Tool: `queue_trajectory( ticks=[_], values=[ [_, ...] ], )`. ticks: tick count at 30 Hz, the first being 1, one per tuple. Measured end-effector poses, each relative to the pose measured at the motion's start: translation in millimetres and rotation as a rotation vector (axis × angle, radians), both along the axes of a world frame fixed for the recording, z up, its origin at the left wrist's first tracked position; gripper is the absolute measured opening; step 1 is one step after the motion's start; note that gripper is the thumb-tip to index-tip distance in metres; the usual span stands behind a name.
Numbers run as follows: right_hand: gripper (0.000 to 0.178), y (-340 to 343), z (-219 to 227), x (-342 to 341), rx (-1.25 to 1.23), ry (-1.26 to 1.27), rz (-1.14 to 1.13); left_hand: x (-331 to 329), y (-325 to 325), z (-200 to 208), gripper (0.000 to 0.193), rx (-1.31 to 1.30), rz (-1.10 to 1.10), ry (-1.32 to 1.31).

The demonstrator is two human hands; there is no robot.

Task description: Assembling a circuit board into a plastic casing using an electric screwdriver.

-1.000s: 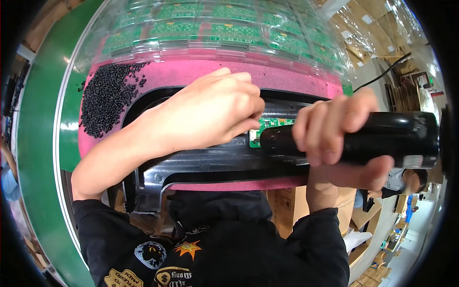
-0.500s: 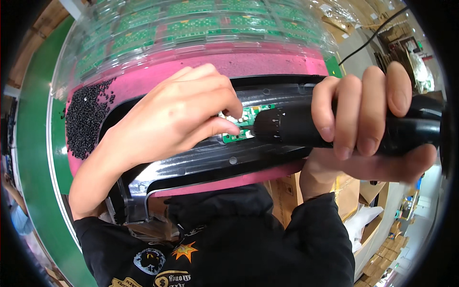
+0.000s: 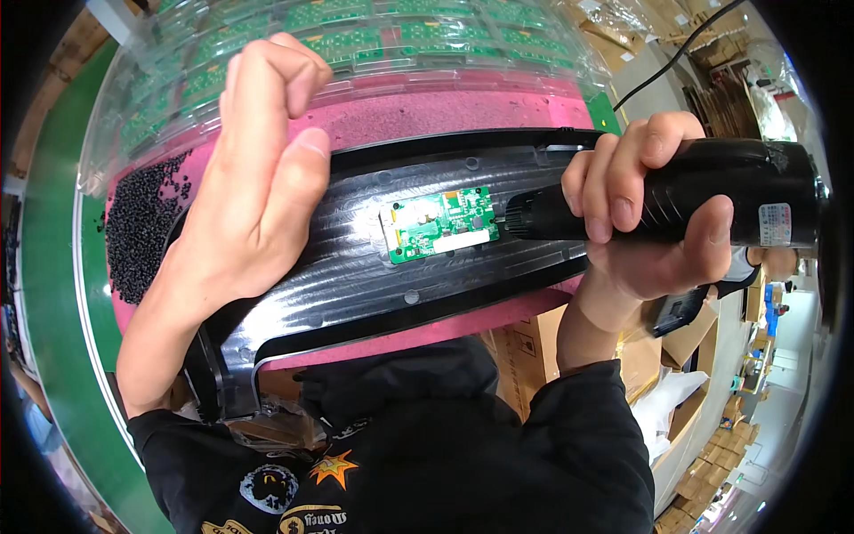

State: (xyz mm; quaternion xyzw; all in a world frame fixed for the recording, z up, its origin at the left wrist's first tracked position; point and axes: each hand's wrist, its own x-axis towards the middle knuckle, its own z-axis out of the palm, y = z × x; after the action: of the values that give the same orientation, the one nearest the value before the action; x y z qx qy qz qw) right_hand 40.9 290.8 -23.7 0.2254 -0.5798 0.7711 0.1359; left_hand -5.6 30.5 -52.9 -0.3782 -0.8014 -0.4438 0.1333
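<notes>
on the pink mat [image 3: 445,111], below stacked clear trays [image 3: 400,60] of further green boards [image 3: 434,34], lies a long black shell [image 3: 347,289], hollow side up. work appears partway: one circuit board [image 3: 445,224] already lies inside the shell; its fastening is judged incomplete, though whether any screws sit in it is too small to tell. the trayed boards are unmounted. the black power driver [image 3: 712,173] is wrapped by the fingers of the right hand [image 3: 623,187], its bit [image 3: 501,220] just beside the board's right end, contact uncertain. the left hand [image 3: 253,196], over the shell's left part, has bent fingers and thumb apart, nothing visible between them. the board thus lies between both hands, apart from the left. smallest, at the mat's left: heaped tiny black pieces [image 3: 138,231], apparently screws.
</notes>
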Motion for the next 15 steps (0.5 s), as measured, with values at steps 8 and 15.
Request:
queue_trajectory(
  ticks=[8, 15],
  values=[
    [0.052, 0.4, -7.5, -1.4, 0.035, 0.008, 0.099, 2.4, 5.0, -2.1, 0.022, -0.022, 0.098, -0.020],
    [0.048, 0.6, -10.5, -7.6, 0.050, 0.037, 0.145, 6.2, 9.0, 2.6, 0.025, -0.177, 0.113, -0.021]
  ],
)
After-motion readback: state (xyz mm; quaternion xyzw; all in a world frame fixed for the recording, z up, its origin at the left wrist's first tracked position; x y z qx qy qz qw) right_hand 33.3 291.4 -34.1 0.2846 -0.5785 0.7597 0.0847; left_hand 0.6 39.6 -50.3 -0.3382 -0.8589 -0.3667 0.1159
